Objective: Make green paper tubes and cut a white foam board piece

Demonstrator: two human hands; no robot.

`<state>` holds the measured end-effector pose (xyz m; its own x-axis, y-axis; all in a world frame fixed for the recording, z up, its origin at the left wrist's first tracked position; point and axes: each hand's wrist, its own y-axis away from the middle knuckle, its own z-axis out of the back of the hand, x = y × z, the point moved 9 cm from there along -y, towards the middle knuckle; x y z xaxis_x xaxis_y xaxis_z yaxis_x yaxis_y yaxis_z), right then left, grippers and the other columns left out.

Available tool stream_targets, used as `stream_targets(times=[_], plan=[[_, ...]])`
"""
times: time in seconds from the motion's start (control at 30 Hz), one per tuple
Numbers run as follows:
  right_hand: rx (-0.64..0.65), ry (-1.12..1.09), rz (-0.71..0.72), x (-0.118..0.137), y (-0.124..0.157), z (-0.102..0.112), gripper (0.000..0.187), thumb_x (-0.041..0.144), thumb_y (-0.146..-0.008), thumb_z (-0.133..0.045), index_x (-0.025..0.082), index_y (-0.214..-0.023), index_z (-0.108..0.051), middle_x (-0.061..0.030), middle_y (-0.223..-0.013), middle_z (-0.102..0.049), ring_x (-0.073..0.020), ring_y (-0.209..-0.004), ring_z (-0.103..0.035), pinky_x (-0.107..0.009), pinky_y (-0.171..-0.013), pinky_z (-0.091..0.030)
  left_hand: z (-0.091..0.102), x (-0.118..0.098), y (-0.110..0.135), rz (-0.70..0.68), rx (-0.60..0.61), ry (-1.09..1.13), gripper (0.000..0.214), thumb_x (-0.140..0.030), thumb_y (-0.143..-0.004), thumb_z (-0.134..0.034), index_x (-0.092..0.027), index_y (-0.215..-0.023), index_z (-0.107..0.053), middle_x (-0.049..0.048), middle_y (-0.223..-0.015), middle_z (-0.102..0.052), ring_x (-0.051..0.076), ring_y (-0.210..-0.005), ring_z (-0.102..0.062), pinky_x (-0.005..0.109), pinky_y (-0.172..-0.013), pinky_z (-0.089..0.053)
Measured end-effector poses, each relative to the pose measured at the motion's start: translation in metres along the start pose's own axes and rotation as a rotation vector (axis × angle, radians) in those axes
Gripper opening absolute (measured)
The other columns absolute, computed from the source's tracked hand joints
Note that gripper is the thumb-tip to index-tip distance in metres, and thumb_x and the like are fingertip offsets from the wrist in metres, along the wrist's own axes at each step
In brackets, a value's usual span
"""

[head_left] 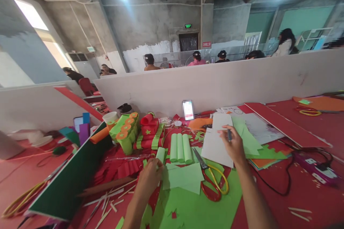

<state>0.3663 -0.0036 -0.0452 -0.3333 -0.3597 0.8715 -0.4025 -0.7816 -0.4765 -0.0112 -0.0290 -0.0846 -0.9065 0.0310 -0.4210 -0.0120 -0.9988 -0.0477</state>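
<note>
Green paper roll [160,154] under left-hand fingers; pen [229,135] in right.

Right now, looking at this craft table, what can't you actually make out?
Head view only:
- Phone screen: blurred, unreadable.
- Left hand fingertips: hidden behind the hand, where it meets the green paper roll.
- Dark thing in the right hand: mostly covered by fingers.
- Yellow-handled tool: cut by the left edge.
- Door signs: too small.

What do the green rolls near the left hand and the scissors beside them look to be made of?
Green rolls: matte light-green craft paper, by the flat colour and the matching cut sheets nearby. Scissors: shiny metal blades, with glossy red and yellow handles, probably plastic. Left hand touches a shorter roll.
</note>
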Motion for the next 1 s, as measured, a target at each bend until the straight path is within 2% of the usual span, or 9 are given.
stream_targets(times=[0.07, 0.1, 0.2, 0.3, 0.43, 0.57, 0.8, 0.9, 1.0], plan=[[0.158, -0.083, -0.011, 0.015, 0.010, -0.028, 0.029, 0.045, -0.086, -0.059, 0.021, -0.101, -0.061, -0.0080, -0.085, -0.074, -0.0210, -0.066, -0.067, -0.033, -0.061, -0.054, 0.012, -0.001, -0.001, -0.027, -0.031, 0.121, 0.014, -0.025, -0.088, -0.051, -0.019, -0.080, -0.061, 0.0042, -0.083, -0.066, 0.021, -0.076, -0.063, 0.027, -0.067, -0.042], [0.295, -0.190, -0.040, 0.022, 0.017, -0.047, 0.029, 0.045, -0.087, -0.060, 0.020, -0.101, -0.061, -0.0083, -0.086, -0.074, -0.0200, -0.065, -0.067, -0.031, -0.058, -0.053, 0.019, -0.006, 0.000, -0.062, -0.046, 0.197, 0.016, -0.028, -0.089, -0.051, -0.019, -0.080, -0.061, 0.0030, -0.079, -0.065, 0.020, -0.074, -0.062, 0.026, -0.066, -0.043], [0.641, -0.431, -0.133, 0.042, 0.049, -0.093, 0.035, 0.045, -0.088, -0.062, 0.019, -0.112, -0.059, -0.0105, -0.097, -0.073, -0.0202, -0.073, -0.069, -0.027, -0.053, -0.052, 0.041, -0.037, 0.003, -0.250, -0.079, 0.395, 0.022, -0.038, -0.091, -0.052, -0.019, -0.087, -0.063, 0.0028, -0.084, -0.065, 0.018, -0.071, -0.059, 0.026, -0.065, -0.045], [0.763, -0.533, -0.167, 0.054, 0.073, -0.118, 0.046, 0.044, -0.088, -0.063, 0.023, -0.128, -0.054, -0.0113, -0.115, -0.068, -0.0238, -0.092, -0.069, -0.032, -0.063, -0.058, 0.049, -0.077, 0.004, -0.426, -0.104, 0.451, 0.020, -0.036, -0.092, -0.054, -0.020, -0.085, -0.064, 0.0064, -0.097, -0.066, 0.021, -0.090, -0.063, 0.029, -0.079, -0.049], [0.550, -0.450, -0.085, 0.049, 0.073, -0.122, 0.046, 0.041, -0.088, -0.064, 0.029, -0.132, -0.054, -0.0077, -0.125, -0.065, -0.0265, -0.116, -0.061, -0.044, -0.097, -0.051, 0.034, -0.122, 0.000, -0.670, -0.110, 0.363, 0.015, -0.028, -0.095, -0.052, -0.021, -0.098, -0.066, 0.0109, -0.132, -0.058, 0.023, -0.118, -0.057, 0.036, -0.098, -0.047], [0.326, -0.380, -0.038, 0.038, 0.065, -0.113, 0.050, 0.040, -0.086, -0.066, 0.024, -0.132, -0.056, -0.0106, -0.118, -0.069, -0.0303, -0.118, -0.059, -0.048, -0.100, -0.048, 0.015, -0.140, -0.003, -0.835, -0.155, 0.189, 0.016, -0.022, -0.094, -0.051, -0.021, -0.101, -0.066, 0.0108, -0.146, -0.049, 0.027, -0.133, -0.046, 0.046, -0.107, -0.041], [0.234, -0.256, 0.098, 0.055, 0.068, -0.101, 0.047, 0.032, -0.085, -0.067, 0.025, -0.130, -0.057, -0.0102, -0.132, -0.062, -0.0292, -0.120, -0.059, -0.043, -0.100, -0.049, 0.000, -0.129, 0.000, -0.828, -0.162, 0.175, 0.017, -0.024, -0.094, -0.054, -0.022, -0.097, -0.070, 0.0118, -0.147, -0.046, 0.029, -0.133, -0.045, 0.045, -0.106, -0.043], [0.251, -0.201, 0.164, 0.064, 0.070, -0.098, 0.043, 0.031, -0.087, -0.065, 0.025, -0.129, -0.057, -0.0095, -0.125, -0.065, -0.0288, -0.116, -0.061, -0.042, -0.098, -0.050, 0.014, -0.116, 0.001, -0.788, -0.260, 0.329, 0.016, -0.026, -0.092, -0.058, -0.024, -0.093, -0.074, 0.0118, -0.132, -0.054, 0.027, -0.124, -0.052, 0.041, -0.099, -0.048], [0.263, -0.103, 0.292, 0.073, 0.071, -0.094, 0.038, 0.029, -0.088, -0.064, 0.028, -0.126, -0.057, -0.0091, -0.118, -0.066, -0.0288, -0.112, -0.061, -0.044, -0.095, -0.050, 0.035, -0.097, 0.002, -0.729, -0.435, 0.543, 0.012, -0.028, -0.089, -0.064, -0.026, -0.092, -0.075, 0.0075, -0.097, -0.058, 0.021, -0.096, -0.060, 0.033, -0.081, -0.054]])
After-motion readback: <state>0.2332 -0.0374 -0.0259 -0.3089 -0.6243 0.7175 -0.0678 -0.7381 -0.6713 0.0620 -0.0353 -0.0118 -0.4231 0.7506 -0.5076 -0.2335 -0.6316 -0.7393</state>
